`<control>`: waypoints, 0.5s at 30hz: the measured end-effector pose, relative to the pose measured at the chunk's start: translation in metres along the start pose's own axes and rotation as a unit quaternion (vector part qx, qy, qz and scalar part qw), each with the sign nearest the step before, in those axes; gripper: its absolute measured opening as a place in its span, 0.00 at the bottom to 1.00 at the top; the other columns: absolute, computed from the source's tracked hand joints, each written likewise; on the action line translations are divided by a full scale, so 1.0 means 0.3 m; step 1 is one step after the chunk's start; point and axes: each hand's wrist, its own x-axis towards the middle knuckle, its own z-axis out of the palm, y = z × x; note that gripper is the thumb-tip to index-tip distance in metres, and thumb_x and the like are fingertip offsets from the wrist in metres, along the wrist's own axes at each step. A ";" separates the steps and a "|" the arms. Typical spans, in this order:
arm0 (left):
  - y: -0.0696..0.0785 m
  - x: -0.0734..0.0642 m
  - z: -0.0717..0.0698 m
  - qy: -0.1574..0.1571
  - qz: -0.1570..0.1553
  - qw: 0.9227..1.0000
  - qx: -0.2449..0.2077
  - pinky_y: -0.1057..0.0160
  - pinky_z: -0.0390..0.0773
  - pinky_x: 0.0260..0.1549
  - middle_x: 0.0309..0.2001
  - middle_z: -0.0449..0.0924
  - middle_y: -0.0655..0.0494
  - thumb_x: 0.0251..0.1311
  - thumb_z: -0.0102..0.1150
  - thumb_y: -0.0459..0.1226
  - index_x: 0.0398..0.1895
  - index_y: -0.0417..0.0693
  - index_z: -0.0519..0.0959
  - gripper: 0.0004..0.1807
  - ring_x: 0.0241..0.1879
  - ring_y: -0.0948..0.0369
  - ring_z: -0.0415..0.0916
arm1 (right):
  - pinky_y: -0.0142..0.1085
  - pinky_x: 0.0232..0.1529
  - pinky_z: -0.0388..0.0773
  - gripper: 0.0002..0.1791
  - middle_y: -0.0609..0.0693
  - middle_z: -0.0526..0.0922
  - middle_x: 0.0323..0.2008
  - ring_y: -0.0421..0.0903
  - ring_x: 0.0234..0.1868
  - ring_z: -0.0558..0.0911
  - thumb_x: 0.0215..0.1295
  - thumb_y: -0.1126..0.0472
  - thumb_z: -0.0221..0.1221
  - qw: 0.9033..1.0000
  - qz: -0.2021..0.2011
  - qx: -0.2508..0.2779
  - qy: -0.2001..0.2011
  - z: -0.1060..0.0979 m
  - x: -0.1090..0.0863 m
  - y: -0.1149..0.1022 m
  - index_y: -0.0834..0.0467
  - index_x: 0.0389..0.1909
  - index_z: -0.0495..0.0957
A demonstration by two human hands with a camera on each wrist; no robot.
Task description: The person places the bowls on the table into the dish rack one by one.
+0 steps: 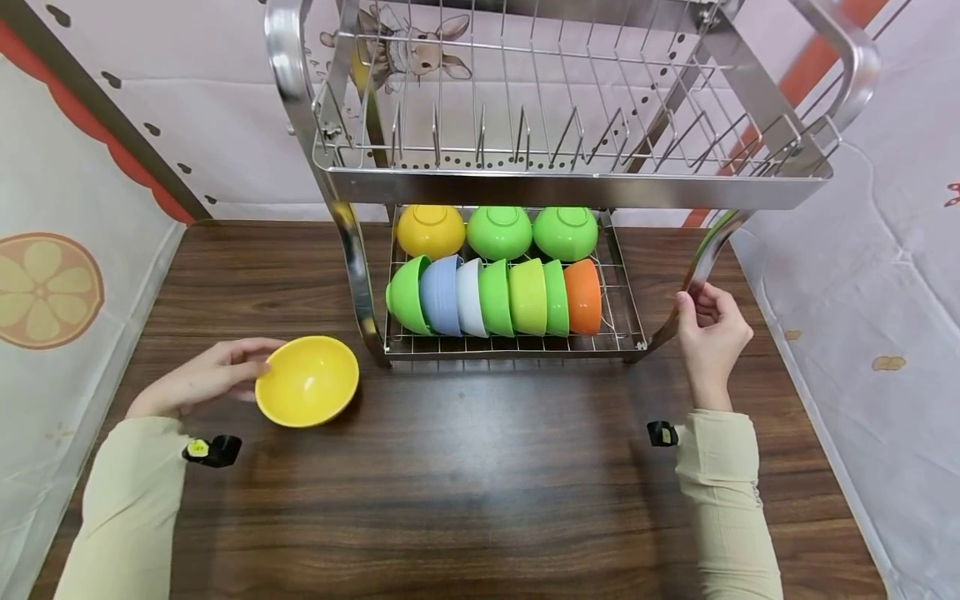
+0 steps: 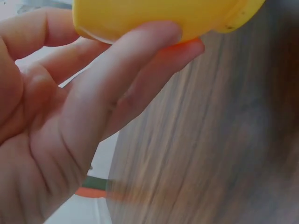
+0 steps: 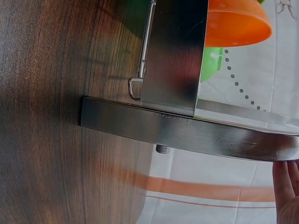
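Observation:
A yellow bowl is tilted with its hollow side up, left of the rack. My left hand pinches its left rim between thumb and fingers. The left wrist view shows the outer wall of the yellow bowl against the fingers. On the other side, my right hand holds the right front leg of the metal dish rack, thumb and curled fingers at the bar. In the right wrist view only some fingertips show, at the edge of that leg.
On the rack's lower shelf, several bowls stand on edge in a row, from a green bowl to an orange bowl. Behind them three bowls lie upside down, one a yellow bowl. The upper wire tier overhangs the wooden table.

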 end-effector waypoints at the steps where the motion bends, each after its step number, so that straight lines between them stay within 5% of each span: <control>1: -0.001 -0.004 0.014 -0.009 0.006 1.000 -0.001 0.56 0.79 0.35 0.46 0.76 0.61 0.66 0.45 0.36 0.63 0.25 0.51 0.29 0.40 0.62 0.79 | 0.14 0.29 0.68 0.16 0.63 0.79 0.29 0.24 0.26 0.72 0.53 0.67 0.62 1.000 0.000 0.000 0.000 0.000 0.000 0.001 0.76 0.38 0.76; 6: -0.007 -0.015 0.084 -0.044 0.021 0.999 -0.023 0.55 0.79 0.36 0.48 0.76 0.61 0.66 0.45 0.36 0.63 0.25 0.51 0.29 0.42 0.60 0.79 | 0.15 0.28 0.68 0.16 0.56 0.78 0.28 0.24 0.25 0.72 0.54 0.67 0.62 1.000 0.006 -0.003 0.001 -0.002 0.001 -0.003 0.75 0.39 0.77; 15: 0.037 -0.013 0.187 -0.056 0.056 0.996 -0.045 0.55 0.79 0.34 0.48 0.77 0.60 0.65 0.45 0.33 0.62 0.24 0.52 0.27 0.42 0.61 0.79 | 0.15 0.28 0.68 0.15 0.47 0.76 0.27 0.25 0.25 0.72 0.53 0.68 0.62 1.000 0.010 -0.002 0.003 0.003 0.005 0.020 0.76 0.39 0.76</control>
